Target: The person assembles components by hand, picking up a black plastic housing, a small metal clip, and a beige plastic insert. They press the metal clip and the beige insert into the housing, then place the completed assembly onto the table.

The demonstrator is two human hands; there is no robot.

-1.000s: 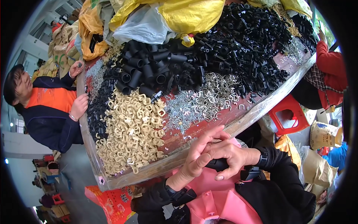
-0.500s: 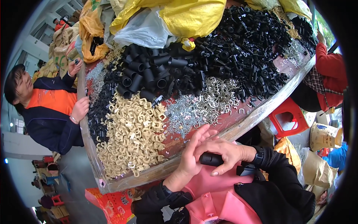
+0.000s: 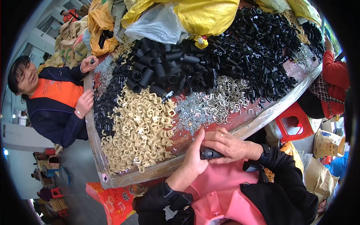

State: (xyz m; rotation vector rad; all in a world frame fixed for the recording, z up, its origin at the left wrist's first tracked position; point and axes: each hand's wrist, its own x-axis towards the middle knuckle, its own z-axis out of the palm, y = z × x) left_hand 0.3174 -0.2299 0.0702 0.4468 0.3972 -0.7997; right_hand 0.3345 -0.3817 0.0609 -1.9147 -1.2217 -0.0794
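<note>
My two hands are pressed together over the table's near edge, around a short black plastic cylinder [image 3: 210,153]. The fingers of my right hand [image 3: 234,147] wrap over the top of it. My left hand [image 3: 193,159] closes against its left end with the thumb pointing up; its other fingers are mostly hidden behind my right hand. Just beyond my hands lie a heap of small silvery screws [image 3: 191,112] and a heap of U-shaped metal clips [image 3: 228,90]. To the left spreads a pile of beige plastic clamp pieces [image 3: 140,131].
Black tubes [image 3: 150,69] and small black parts [image 3: 255,48] are heaped farther back, under yellow bags [image 3: 206,17]. A person in an orange top [image 3: 56,95] stands at the left edge, holding a small dark piece. Another person's red sleeve [image 3: 333,75] and a red stool [image 3: 294,125] are at right.
My left hand, spread open before, has closed in against my right hand and the black cylinder. My right fingers have curled further over it. The whole view has shifted slightly.
</note>
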